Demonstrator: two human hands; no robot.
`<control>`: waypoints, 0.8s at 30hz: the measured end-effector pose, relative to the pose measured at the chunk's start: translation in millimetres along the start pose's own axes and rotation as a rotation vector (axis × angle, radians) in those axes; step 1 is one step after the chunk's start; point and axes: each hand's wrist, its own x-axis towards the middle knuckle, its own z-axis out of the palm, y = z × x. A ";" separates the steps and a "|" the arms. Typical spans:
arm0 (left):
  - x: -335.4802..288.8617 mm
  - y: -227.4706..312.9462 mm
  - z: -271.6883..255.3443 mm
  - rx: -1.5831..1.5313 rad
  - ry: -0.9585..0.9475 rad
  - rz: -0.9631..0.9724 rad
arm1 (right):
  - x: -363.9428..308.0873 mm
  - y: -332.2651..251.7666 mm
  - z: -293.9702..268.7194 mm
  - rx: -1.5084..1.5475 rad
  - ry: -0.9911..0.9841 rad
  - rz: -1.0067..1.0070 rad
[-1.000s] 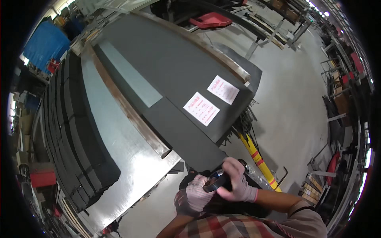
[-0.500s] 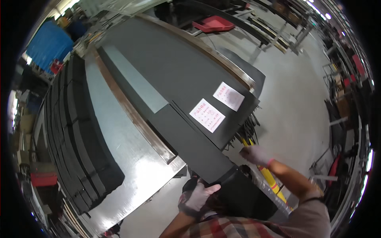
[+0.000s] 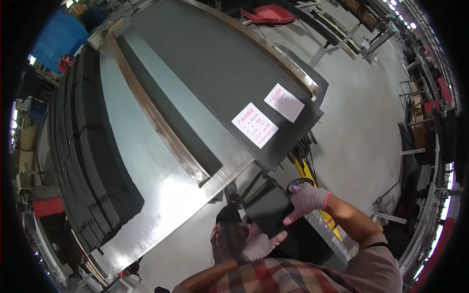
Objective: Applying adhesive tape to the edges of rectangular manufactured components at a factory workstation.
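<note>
Close to my body, beyond the table's near edge, is a dark grey strip [image 3: 268,207] of sheet material, with its far end off the tabletop. My left hand [image 3: 260,245], in a striped whitish glove, grips its left edge, the thumb lying over the top. Gloved alike with a pink cuff, my right hand [image 3: 309,201] holds the strip's right edge, its thumb on the upper face. The fingers under the strip are hidden. A small round thing with a dark rim [image 3: 296,185] shows by my right fingers; its kind is unclear.
A metal-topped table [image 3: 171,205] carries a wide dark grey sheet [image 3: 195,58] with two white paper labels [image 3: 255,125], long brownish metal bars [image 3: 156,117] and a stack of black strips [image 3: 97,156]. A yellow post [image 3: 305,171] stands beside my right hand. A red tray [image 3: 270,14] is farther back.
The dark grey strip has come off the tabletop toward me, baring metal beside the labelled sheet. My right hand has moved left onto the strip's edge; my left hand stays near its left side.
</note>
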 end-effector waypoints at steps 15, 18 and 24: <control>-18.8 114.9 -122.8 -0.116 -0.002 0.246 | -100.5 -60.6 -34.4 0.152 0.095 -0.584; -38.6 105.7 -131.3 -0.429 -0.328 0.173 | -104.7 -40.8 -24.6 0.449 0.201 -0.726; 1.5 3.2 -73.3 -0.069 -0.141 0.118 | -40.2 46.9 7.8 0.017 0.475 -0.342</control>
